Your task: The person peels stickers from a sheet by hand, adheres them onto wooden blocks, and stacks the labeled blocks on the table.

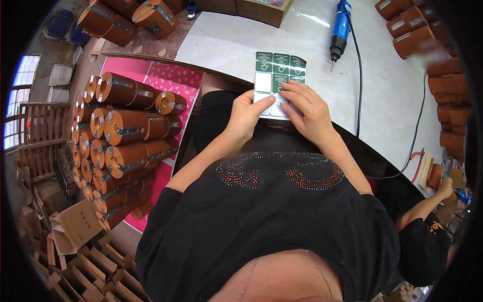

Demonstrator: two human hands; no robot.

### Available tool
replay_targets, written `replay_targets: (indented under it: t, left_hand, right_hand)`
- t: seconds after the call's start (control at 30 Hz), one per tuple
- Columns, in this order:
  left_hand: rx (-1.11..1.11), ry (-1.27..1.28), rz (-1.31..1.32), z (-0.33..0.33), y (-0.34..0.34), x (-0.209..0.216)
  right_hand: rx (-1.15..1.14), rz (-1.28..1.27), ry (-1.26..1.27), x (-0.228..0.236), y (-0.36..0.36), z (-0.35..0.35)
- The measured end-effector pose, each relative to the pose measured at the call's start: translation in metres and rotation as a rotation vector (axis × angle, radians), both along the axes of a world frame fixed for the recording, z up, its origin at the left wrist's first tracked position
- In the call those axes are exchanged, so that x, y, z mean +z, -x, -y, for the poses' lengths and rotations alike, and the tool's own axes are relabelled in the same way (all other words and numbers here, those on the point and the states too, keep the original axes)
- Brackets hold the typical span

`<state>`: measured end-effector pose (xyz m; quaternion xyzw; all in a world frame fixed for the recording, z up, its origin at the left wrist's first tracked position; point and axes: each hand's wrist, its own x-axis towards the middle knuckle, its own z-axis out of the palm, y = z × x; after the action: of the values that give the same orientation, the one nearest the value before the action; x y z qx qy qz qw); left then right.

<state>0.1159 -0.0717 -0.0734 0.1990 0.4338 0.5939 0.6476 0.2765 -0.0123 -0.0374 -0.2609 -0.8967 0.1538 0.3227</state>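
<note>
A sheet of green-and-white labels (264, 65) is held upright in front of me, at the near edge of the white table. Several of its labels are green with white print; the spots lower down and at the left are bare white backing. My left hand (242, 120) grips the sheet's lower left edge, its thumb lying across the front. Over the sheet's right side bends my right hand (311, 109), its thumb and fingertips against the lower labels. Whether a label is lifting under those fingertips cannot be made out.
A blue electric screwdriver (340, 30) hangs above the white table (221, 45), its black cord running right. Brown wooden cylinders (121, 128) with metal strips are stacked at left, more at right (450, 90). Cardboard boxes (78, 224) lie lower left. A co-worker's arm (427, 206) reaches in at right.
</note>
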Motion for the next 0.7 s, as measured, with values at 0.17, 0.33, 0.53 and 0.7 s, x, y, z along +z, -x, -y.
replay_targets:
  t: [0.17,0.33,0.53,0.7]
  left_hand:
    - [-0.019,-0.105,-0.157,0.002,-0.004,0.012]
    - [-0.030,-0.298,-0.549,0.001,-0.002,0.022]
    - [0.102,-0.691,-1.059,-0.012,0.003,0.033]
    - [0.082,-0.706,-1.087,-0.019,0.004,0.045]
  right_hand:
    - [-0.016,-0.075,0.039,0.001,0.001,0.001]
    - [-0.040,-0.090,0.040,0.012,0.003,0.001]
    - [-0.017,-0.030,-0.025,0.030,0.001,0.001]
    - [-0.028,-0.125,-0.007,0.033,0.005,-0.006]
